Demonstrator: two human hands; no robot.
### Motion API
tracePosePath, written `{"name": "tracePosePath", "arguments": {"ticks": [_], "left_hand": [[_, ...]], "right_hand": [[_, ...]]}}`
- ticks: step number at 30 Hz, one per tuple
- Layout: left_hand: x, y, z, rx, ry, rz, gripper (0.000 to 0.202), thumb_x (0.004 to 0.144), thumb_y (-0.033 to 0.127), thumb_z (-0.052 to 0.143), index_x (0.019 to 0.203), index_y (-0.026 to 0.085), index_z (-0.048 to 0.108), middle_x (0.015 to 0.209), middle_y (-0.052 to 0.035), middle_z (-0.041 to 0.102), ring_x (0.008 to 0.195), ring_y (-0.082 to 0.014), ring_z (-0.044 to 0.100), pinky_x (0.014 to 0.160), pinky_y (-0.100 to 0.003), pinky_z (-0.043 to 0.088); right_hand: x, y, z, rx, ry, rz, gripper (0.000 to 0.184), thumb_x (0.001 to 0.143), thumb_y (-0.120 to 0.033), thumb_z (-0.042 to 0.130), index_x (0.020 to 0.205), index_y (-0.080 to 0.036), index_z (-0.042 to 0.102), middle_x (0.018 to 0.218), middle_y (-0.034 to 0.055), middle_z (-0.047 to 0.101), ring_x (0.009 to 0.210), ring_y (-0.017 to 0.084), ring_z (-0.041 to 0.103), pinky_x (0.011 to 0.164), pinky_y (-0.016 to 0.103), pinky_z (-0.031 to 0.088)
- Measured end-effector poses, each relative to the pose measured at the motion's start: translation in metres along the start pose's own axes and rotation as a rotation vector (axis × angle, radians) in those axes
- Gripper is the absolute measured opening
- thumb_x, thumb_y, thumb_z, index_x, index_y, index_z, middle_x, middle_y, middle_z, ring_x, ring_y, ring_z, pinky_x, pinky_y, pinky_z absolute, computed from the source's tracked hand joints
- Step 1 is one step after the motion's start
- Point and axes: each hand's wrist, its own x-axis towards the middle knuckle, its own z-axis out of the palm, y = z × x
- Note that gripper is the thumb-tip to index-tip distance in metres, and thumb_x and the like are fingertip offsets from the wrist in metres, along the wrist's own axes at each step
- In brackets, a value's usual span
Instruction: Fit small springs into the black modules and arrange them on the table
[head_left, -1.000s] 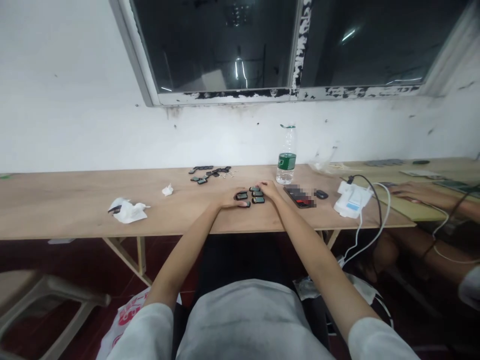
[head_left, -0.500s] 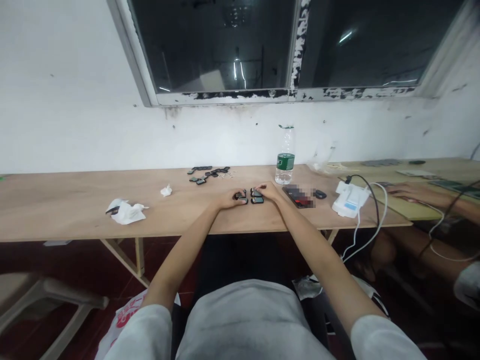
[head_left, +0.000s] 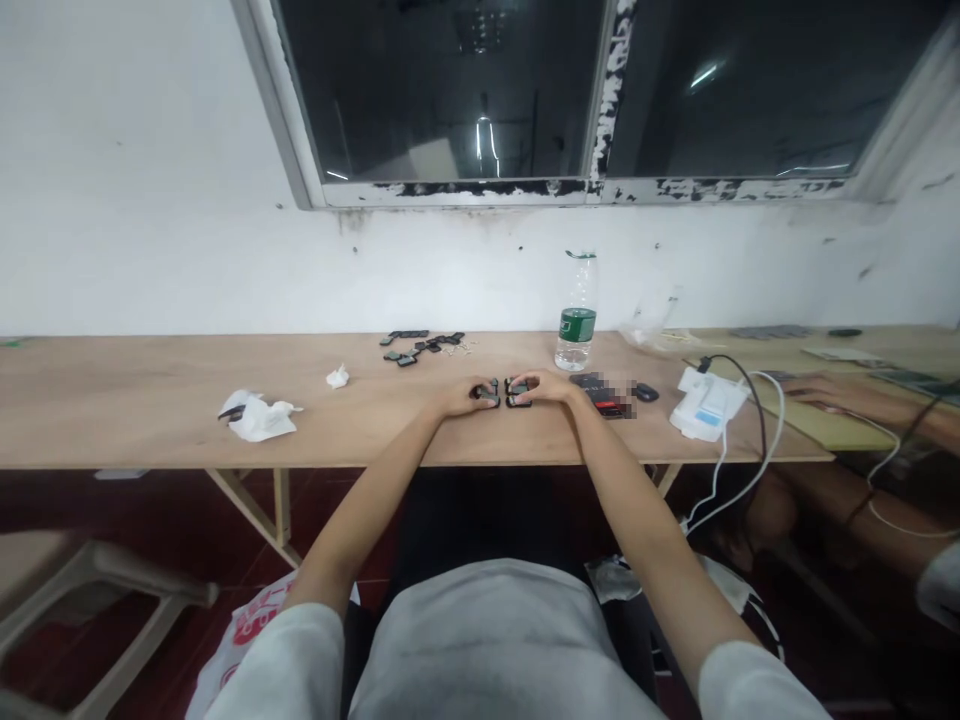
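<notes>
Left of the bottle (head_left: 576, 325) and nearer the person, the left hand (head_left: 459, 397) grasps the left dark-edged pieces (head_left: 486, 393) inside its curled thumb and fingers, while the right hand (head_left: 549, 386), closer to the bottle, likewise grasps the right dark-edged pieces (head_left: 513, 401) just beside them.

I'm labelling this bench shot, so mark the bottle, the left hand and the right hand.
Bottle (head_left: 577, 324): head view, on the green label.
Left hand (head_left: 460, 398): head view, on the back of the hand.
Right hand (head_left: 547, 386): head view, on the back of the hand.
</notes>
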Motion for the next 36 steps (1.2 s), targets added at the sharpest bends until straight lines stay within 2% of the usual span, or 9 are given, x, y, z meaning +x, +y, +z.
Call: {"name": "tracePosePath", "arguments": {"ticks": [4,8,12,14,16,19,24,29,36], "left_hand": [[0.001,-0.001,0.002,-0.004,-0.016,-0.028,0.061,0.077,0.066,0.079,0.117,0.02,0.074,0.133,-0.0126,0.071,0.111,-0.0311,0.068,0.098,-0.043,0.055],[-0.001,-0.001,0.004,-0.013,-0.01,-0.003,0.061,0.076,0.065,0.08,0.118,0.021,0.074,0.126,-0.0107,0.073,0.11,-0.0312,0.069,0.097,-0.042,0.055],[0.002,-0.01,0.0,-0.085,0.085,-0.01,0.062,0.082,0.067,0.073,0.125,0.023,0.071,0.122,-0.0095,0.074,0.112,-0.031,0.068,0.1,-0.042,0.054],[0.008,-0.018,-0.006,-0.119,0.212,-0.087,0.054,0.09,0.066,0.065,0.119,0.021,0.071,0.118,-0.0097,0.074,0.113,-0.0305,0.068,0.102,-0.043,0.054],[0.017,-0.027,-0.013,-0.153,0.323,-0.246,0.044,0.095,0.061,0.059,0.105,0.02,0.071,0.105,-0.0102,0.075,0.107,-0.0289,0.069,0.1,-0.042,0.055],[0.032,-0.036,-0.021,-0.167,0.375,-0.454,0.028,0.094,0.045,0.061,0.087,0.019,0.067,0.078,-0.009,0.071,0.084,-0.0267,0.071,0.084,-0.041,0.059],[0.036,-0.039,-0.021,-0.114,0.423,-0.513,0.009,0.08,0.029,0.068,0.078,0.02,0.068,0.06,-0.0062,0.063,0.069,-0.0285,0.069,0.069,-0.039,0.056],[0.027,-0.037,-0.019,-0.129,0.498,-0.479,0.016,0.085,0.032,0.064,0.09,0.02,0.071,0.068,-0.007,0.069,0.068,-0.0249,0.069,0.067,-0.035,0.055],[0.025,-0.031,-0.016,-0.077,0.422,-0.451,0.016,0.089,0.031,0.064,0.085,0.017,0.068,0.067,-0.0045,0.068,0.072,-0.0224,0.065,0.073,-0.033,0.053]], "right_hand": [[0.001,-0.001,0.004,0.007,-0.013,0.007,0.05,0.052,-0.043,0.098,0.095,-0.022,0.086,0.144,0.0124,0.068,0.131,0.035,0.065,0.118,0.046,0.045],[0.0,-0.004,0.008,0.04,0.002,0.007,0.047,0.051,-0.043,0.098,0.091,-0.022,0.085,0.138,0.0119,0.072,0.129,0.034,0.066,0.116,0.044,0.047],[0.004,0.0,0.013,0.054,0.196,-0.067,0.034,0.073,-0.045,0.086,0.095,-0.02,0.083,0.123,0.0118,0.079,0.119,0.032,0.071,0.111,0.046,0.051],[0.008,0.005,0.015,0.018,0.342,-0.055,0.024,0.082,-0.039,0.076,0.091,-0.017,0.081,0.11,0.0121,0.081,0.109,0.03,0.074,0.106,0.046,0.054],[0.013,0.012,0.017,-0.048,0.457,-0.009,0.016,0.083,-0.03,0.07,0.086,-0.016,0.079,0.1,0.0113,0.082,0.101,0.028,0.075,0.103,0.044,0.056],[0.019,0.019,0.018,-0.113,0.535,0.033,0.015,0.079,-0.02,0.065,0.085,-0.016,0.078,0.098,0.0103,0.082,0.098,0.026,0.076,0.1,0.041,0.057],[0.021,0.019,0.018,-0.157,0.54,0.083,0.017,0.079,-0.016,0.064,0.085,-0.017,0.079,0.096,0.0091,0.083,0.096,0.024,0.077,0.097,0.037,0.059],[0.016,0.017,0.011,-0.203,0.605,0.137,0.018,0.078,-0.015,0.063,0.083,-0.017,0.08,0.096,0.0098,0.083,0.099,0.026,0.077,0.101,0.038,0.058],[0.015,0.02,0.01,-0.236,0.472,0.145,0.013,0.08,-0.017,0.066,0.081,-0.017,0.078,0.095,0.0095,0.083,0.097,0.026,0.077,0.098,0.037,0.058]]}}
